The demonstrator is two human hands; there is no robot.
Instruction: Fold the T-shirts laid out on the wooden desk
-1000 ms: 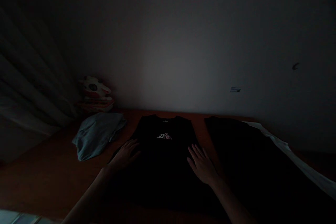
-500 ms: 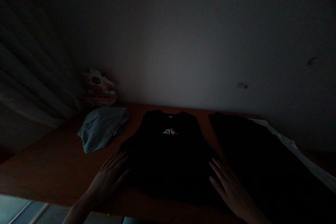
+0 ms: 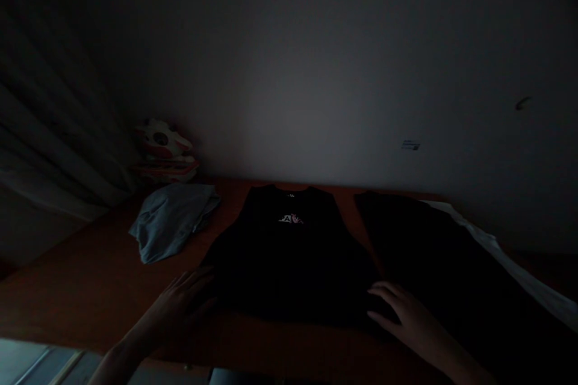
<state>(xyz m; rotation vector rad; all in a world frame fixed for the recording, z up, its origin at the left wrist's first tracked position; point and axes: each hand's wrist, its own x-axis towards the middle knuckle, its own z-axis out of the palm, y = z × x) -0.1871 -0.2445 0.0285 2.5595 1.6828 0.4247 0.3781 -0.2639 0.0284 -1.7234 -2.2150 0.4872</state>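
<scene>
The room is very dark. A black sleeveless top (image 3: 289, 258) with a small white and red logo lies flat on a brown wooden table (image 3: 81, 289). My left hand (image 3: 180, 301) rests flat at the top's lower left corner, fingers spread. My right hand (image 3: 401, 316) sits at the lower right corner with its fingers curled onto the hem; whether it pinches the cloth is too dark to tell.
A crumpled light blue garment (image 3: 174, 219) lies to the left of the top. Another dark garment (image 3: 433, 252) over a white cloth (image 3: 501, 255) lies to the right. A stack of soft red and white items (image 3: 163, 153) stands by the wall, beside a curtain (image 3: 45, 150).
Both hands have slid back along the top from its middle to its lower corners. The right fingers have gone from stretched out to curled at the hem.
</scene>
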